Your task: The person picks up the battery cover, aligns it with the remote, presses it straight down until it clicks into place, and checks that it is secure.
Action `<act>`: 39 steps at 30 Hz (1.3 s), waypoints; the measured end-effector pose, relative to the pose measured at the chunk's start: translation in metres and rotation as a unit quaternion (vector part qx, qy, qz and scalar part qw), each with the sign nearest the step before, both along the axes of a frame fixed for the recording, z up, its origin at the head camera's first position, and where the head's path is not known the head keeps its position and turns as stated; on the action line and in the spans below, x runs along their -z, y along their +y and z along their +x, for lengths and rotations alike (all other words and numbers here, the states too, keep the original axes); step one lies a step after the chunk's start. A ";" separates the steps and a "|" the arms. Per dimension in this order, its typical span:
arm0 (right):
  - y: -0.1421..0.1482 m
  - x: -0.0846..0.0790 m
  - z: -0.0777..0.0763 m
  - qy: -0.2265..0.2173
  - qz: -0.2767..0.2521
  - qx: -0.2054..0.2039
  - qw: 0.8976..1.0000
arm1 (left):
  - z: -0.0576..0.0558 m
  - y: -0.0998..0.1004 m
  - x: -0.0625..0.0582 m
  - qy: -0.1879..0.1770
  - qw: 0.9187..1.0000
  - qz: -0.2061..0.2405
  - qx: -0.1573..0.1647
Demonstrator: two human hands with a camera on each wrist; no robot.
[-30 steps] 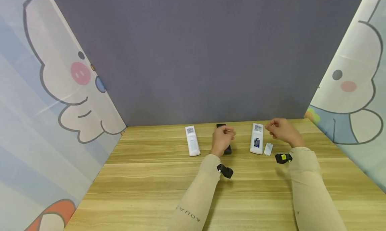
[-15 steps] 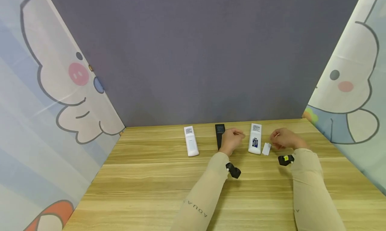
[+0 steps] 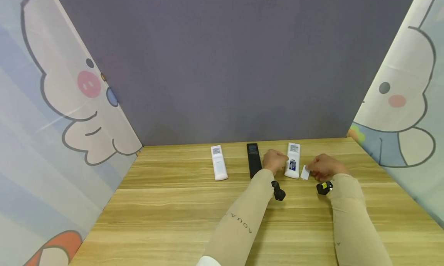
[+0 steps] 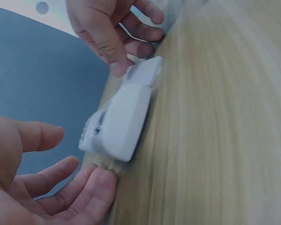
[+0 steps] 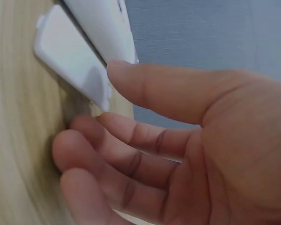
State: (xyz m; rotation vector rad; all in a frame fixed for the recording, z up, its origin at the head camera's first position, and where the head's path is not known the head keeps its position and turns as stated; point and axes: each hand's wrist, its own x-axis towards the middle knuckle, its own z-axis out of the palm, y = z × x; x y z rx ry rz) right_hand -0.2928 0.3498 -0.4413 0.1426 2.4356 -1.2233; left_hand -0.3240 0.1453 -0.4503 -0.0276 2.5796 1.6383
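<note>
In the head view, a white remote control (image 3: pixel 293 158) lies back side up, two blue batteries (image 3: pixel 293 165) showing in its uncovered compartment. My left hand (image 3: pixel 274 160) is at the remote's left edge. The left wrist view shows that hand's thumb held apart from its loosely bent fingers, which point at the white remote's lower end. To the remote's right is its small white battery cover (image 5: pixel 72 54). My right hand (image 3: pixel 324 167) pinches the cover's right end, with the thumb tip (image 5: pixel 119 72) at one corner and a fingertip at the other.
A black remote control (image 3: pixel 253 158) lies just left of my left hand. Farther left is another white remote control (image 3: pixel 219 164), its compartment covered. Behind the wooden table (image 3: pixel 173 204) stands a grey panel (image 3: pixel 222 65); printed cartoon sheets (image 3: pixel 90 85) flank both sides.
My left hand has moved right, from over the black remote to the white remote's edge. My right hand has come down and left onto the battery cover.
</note>
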 end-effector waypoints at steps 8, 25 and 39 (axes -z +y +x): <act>0.000 -0.001 0.002 0.007 0.021 0.013 1.000 | -0.001 0.018 -0.001 0.003 0.999 -0.050 -0.008; -0.007 0.010 -0.003 0.013 0.005 0.021 1.000 | -0.020 0.045 0.013 -0.015 0.979 -0.201 -0.002; -0.005 0.010 -0.004 0.008 0.006 0.018 1.000 | -0.020 0.051 0.015 -0.017 0.974 -0.225 -0.005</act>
